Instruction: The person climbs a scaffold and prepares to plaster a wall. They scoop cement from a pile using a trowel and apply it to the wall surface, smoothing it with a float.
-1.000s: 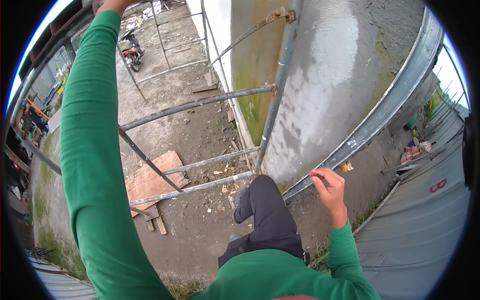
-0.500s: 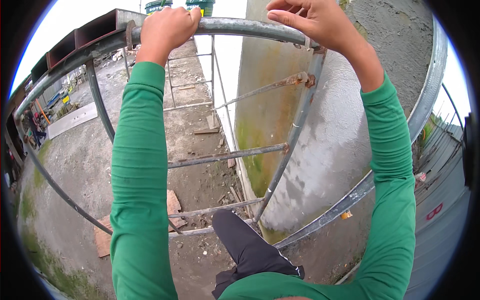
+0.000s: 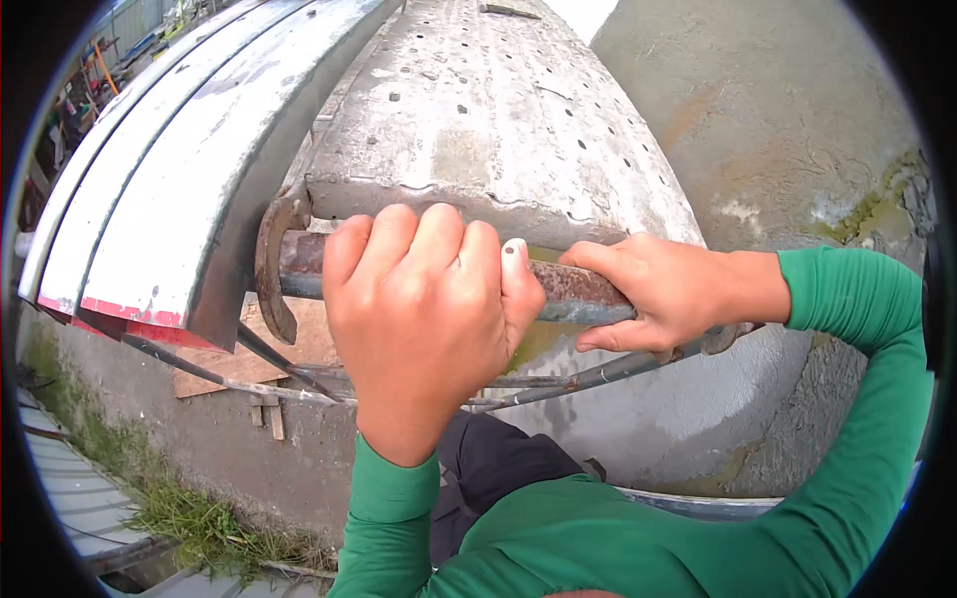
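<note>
Steel, rusty and worn, forms the pipe (image 3: 580, 287), which lies crosswise in front of the person's body. The left hand (image 3: 417, 299) is wrapped around it, and the right hand (image 3: 673, 294) grasps it nearer to its right end. At the left end of the pipe there is a rusty curved hook (image 3: 267, 264); just left of it, long white beams (image 3: 184, 149), red at the near end, occupy the space. Beyond the pipe extends a pale platform (image 3: 469, 130) with many small holes. Below the pipe are metal tubes (image 3: 618, 371), a plywood sheet (image 3: 251, 365) and brown ground (image 3: 249, 458). To the right of the pipe rises a grey, stained wall (image 3: 768, 130).
</note>
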The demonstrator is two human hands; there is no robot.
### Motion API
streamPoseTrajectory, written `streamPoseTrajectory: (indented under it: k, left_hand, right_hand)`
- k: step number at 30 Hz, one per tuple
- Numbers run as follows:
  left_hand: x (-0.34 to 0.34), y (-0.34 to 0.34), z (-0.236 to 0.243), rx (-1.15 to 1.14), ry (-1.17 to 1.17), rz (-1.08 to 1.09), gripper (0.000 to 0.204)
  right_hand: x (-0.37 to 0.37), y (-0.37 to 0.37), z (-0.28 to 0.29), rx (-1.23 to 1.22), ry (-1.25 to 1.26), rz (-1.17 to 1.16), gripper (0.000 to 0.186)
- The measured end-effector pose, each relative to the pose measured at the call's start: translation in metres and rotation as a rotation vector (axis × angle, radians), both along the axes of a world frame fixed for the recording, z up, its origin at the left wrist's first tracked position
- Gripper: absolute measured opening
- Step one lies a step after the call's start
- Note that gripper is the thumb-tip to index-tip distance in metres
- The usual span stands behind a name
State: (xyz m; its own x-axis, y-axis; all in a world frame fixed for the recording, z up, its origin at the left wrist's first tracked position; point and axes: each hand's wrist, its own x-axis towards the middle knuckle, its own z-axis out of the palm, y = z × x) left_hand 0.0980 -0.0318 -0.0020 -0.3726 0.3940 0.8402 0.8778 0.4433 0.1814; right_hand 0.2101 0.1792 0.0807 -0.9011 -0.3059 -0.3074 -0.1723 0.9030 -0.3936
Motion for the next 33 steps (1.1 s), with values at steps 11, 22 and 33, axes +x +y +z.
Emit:
streamPoseTrajectory:
  k: [11,22,33]
  left_hand:
    - [0.002,-0.001,0.022,-0.106,-0.333,-0.013,0.017]
    - [-0.005,0.001,0.035,-0.300,-0.402,0.000,0.023]
    - [-0.008,0.000,0.056,-0.525,-0.580,-0.026,0.025]
  right_hand:
    - [-0.019,0.016,-0.004,-0.342,-0.243,0.007,0.070]
    - [-0.023,0.026,0.003,-0.282,-0.468,-0.074,0.072]
    - [-0.027,0.029,0.009,-0.368,-0.525,-0.044,0.066]
